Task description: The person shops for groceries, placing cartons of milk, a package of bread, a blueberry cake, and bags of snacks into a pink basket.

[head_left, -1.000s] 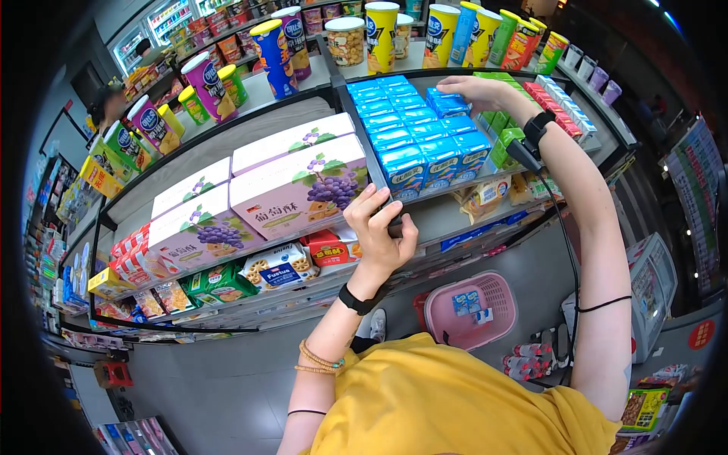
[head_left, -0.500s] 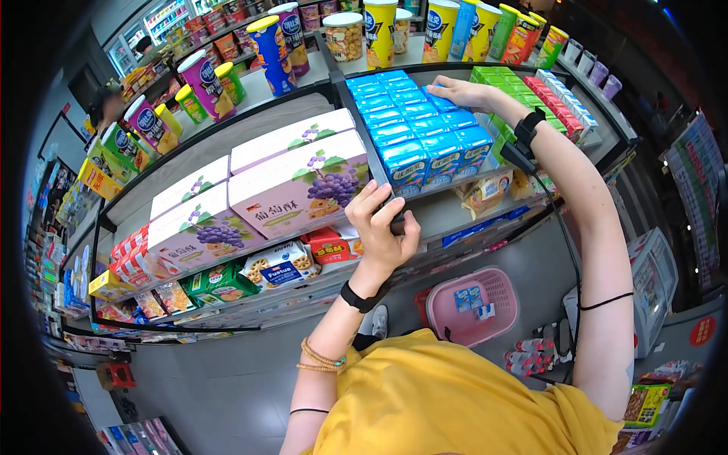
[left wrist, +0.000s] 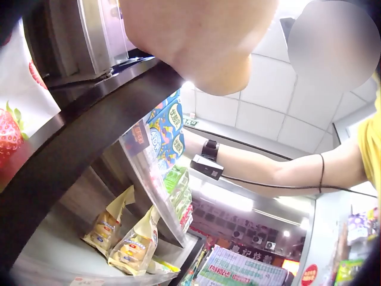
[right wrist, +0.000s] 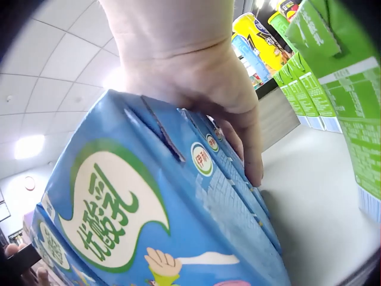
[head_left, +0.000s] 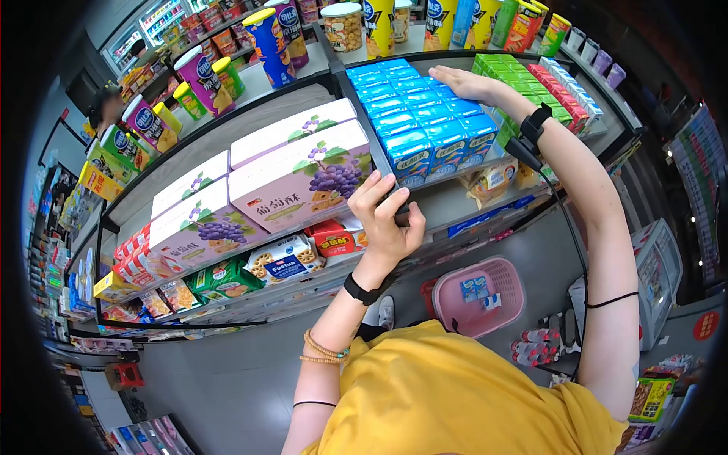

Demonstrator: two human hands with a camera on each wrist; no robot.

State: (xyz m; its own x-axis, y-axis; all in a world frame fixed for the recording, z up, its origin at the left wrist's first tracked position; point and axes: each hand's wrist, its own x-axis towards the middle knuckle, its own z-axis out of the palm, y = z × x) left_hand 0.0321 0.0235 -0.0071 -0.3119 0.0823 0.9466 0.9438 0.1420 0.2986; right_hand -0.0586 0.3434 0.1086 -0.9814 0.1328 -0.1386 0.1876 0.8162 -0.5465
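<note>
**Shop rack (head_left: 288, 106) before you, blue cartons (head_left: 432, 144) beneath your right hand (head_left: 469, 85)**

Farthest left on the upper ledge, you have purple and green canisters (head_left: 202, 82) standing in a loose line. Next come large white-and-lilac boxes (head_left: 273, 205) printed with grapes, and below them biscuit packets (head_left: 284, 262) on the lower shelf.

At the middle, your left hand (head_left: 388, 227) has its fingers curled round the front end of the black divider (head_left: 366, 127), gripping it just beside the last grape box.

Right of that divider, the blue cartons stand upright in a close block of rows. Your right hand is laid over the block's right side, fingers straight and touching the cartons; your right wrist view shows one finger reaching down along their outer face.

Below on the floor, a pink basket (head_left: 474, 324) holds a few small blue packs (head_left: 475, 288).

Farther right, green cartons (head_left: 512, 74) stand apart from the blue ones, with red cartons (head_left: 560, 95) just beside them.
</note>
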